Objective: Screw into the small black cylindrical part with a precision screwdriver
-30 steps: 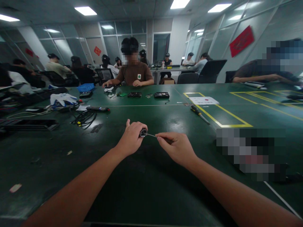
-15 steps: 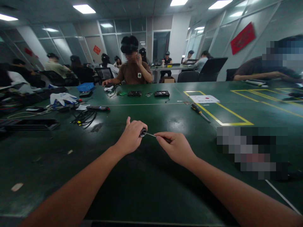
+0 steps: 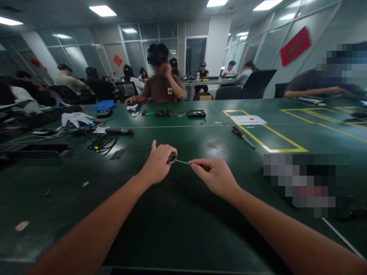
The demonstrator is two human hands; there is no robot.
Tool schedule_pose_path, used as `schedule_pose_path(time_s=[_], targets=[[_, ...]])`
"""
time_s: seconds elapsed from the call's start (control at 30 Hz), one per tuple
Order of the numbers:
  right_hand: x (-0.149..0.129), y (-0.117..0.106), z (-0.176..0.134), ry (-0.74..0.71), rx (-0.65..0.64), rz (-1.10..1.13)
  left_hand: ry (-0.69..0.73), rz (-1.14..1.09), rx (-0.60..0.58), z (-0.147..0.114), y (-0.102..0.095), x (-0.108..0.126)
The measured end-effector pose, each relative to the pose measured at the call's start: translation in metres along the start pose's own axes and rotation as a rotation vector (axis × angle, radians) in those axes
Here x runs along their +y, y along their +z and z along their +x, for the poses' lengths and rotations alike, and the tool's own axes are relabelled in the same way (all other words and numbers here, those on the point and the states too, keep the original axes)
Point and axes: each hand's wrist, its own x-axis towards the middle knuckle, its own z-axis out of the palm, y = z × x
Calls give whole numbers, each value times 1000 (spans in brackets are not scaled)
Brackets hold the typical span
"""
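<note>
A small, dark round part with a pale-edged, hollow-looking face sits gripped in your left hand over the green table. Your right hand pinches a thin, silvery rod between thumb and forefinger, its far end at the part's rim

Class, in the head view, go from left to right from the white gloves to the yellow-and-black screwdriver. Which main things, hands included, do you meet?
White gloves → coiled black cable → left hand → dark round piece → thin metal rod → right hand → yellow-and-black screwdriver.
</note>
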Motion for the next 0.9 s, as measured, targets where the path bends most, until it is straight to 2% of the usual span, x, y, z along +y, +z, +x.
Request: schedule_pose_path(time_s=[0.4, 0.67, 0.77, 0.9], targets=[[-2, 3, -1, -58, 26, -101, -5, 3, -11, 0, 0, 7], [-2, 12, -5, -49, 34, -108, -35, 10, 54, -2, 3, 10], [-3, 13, -4, 1, -19, -29, -44, -23, 67, -1, 3, 8], [2, 7, 3, 59, -150, 200, -31, -42, 104, 0, 2, 2]])
